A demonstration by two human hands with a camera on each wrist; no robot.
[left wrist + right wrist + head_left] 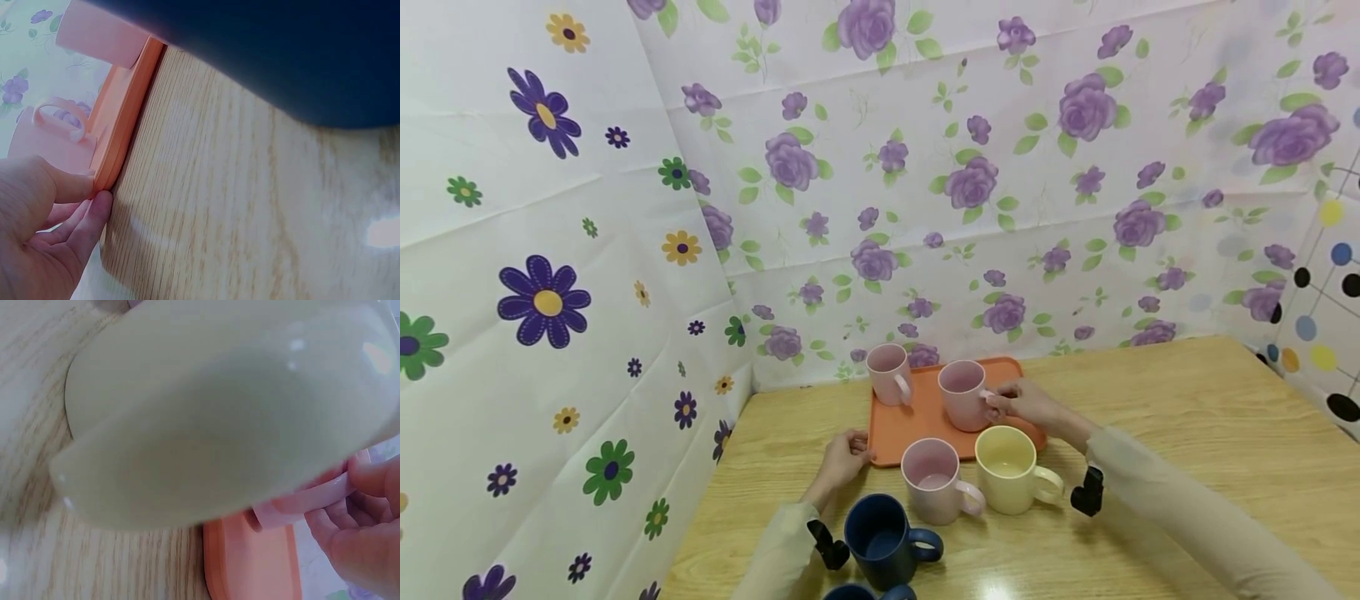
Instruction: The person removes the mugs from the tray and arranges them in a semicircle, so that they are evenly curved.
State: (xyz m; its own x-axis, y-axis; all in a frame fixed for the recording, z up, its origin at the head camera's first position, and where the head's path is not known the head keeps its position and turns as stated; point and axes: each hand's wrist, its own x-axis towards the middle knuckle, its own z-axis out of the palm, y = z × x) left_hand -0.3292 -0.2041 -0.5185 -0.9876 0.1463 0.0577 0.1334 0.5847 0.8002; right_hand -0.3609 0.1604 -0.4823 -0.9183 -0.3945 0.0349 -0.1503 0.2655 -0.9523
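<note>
My right hand [1026, 402] pinches the handle [312, 499] of a pink mug [961, 402] that is over the right half of an orange tray [925, 429]. At the tray's left edge, my left hand [844, 458] grips the rim, with the thumb [75, 185] on top and the fingers along the outer side. Another pink mug [886, 373] stands upright at the tray's back left corner. In front of the tray are a third pink mug [931, 483] and a yellow mug [1004, 468], whose handle fills much of the right wrist view.
Nearer to me stands a dark blue mug [883, 542], its handle to the right, with another blue mug [853, 592] cut off by the frame's bottom. All are on a wooden table [1150, 400]. A flowered cloth [925, 208] hangs right behind the tray.
</note>
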